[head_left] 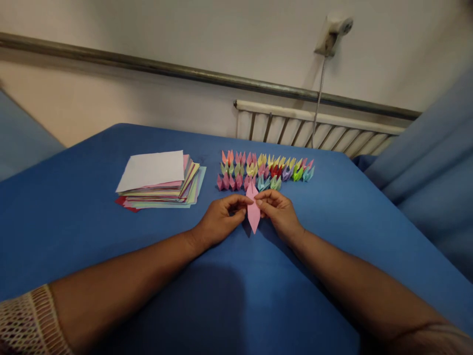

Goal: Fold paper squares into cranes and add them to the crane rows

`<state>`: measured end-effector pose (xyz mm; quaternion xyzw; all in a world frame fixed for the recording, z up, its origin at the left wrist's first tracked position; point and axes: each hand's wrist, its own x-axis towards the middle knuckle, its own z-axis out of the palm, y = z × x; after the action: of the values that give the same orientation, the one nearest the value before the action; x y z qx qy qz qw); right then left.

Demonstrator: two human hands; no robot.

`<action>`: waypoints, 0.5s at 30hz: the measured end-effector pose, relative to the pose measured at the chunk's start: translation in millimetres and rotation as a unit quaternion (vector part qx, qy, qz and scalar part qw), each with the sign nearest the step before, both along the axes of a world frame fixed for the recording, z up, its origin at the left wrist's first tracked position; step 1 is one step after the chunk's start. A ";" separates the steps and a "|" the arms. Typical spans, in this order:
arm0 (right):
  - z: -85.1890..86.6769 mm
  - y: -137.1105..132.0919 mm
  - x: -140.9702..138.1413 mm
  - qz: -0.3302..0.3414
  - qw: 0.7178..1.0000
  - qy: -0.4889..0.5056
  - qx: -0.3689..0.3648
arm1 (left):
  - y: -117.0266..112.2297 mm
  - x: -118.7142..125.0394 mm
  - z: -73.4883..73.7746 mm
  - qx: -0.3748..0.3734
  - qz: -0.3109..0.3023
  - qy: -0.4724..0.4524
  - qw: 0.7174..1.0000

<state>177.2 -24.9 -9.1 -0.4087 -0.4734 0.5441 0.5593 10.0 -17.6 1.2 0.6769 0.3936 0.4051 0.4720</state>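
A piece of folded pink paper, long and pointed at both ends, is held upright between my two hands near the middle of the view. My left hand pinches its left edge between thumb and fingers. On the opposite edge, my right hand grips it the same way. Just behind the paper stand rows of small folded paper cranes in pink, yellow, green, red, purple and blue. The pink paper's upper tip overlaps the nearest row in view.
A thick stack of coloured paper sheets, white on top, lies at the left on the blue-covered table. Behind the table are a white radiator and a metal pipe. A blue curtain hangs at the right.
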 end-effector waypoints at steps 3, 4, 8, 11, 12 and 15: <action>-1.5 0.2 1.5 0.018 0.999 -0.018 0.022 | 1.4 -0.6 0.5 -0.008 0.007 0.003 1.000; -2.1 0.1 1.9 0.024 0.999 -0.028 0.032 | 2.0 -1.1 0.6 -0.007 0.010 0.010 1.000; -4.7 -1.6 1.1 0.025 0.995 -0.077 0.066 | 4.9 -3.1 -0.5 -0.001 0.036 0.020 0.999; -6.9 -2.8 -2.0 0.002 0.994 -0.083 0.070 | 5.4 -3.1 -1.5 -0.007 0.047 0.019 0.999; -7.5 -2.8 -2.9 -0.007 0.995 -0.078 0.069 | 5.0 -2.9 -1.6 -0.010 0.043 0.020 0.999; -8.7 -1.5 -4.5 -0.024 0.995 -0.072 0.064 | 3.4 -1.6 -1.1 -0.011 0.034 0.027 0.999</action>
<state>172.7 -26.4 -17.8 -0.4211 -0.5365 0.4685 0.5616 8.5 -14.2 0.2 0.6687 0.4329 0.3985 0.4545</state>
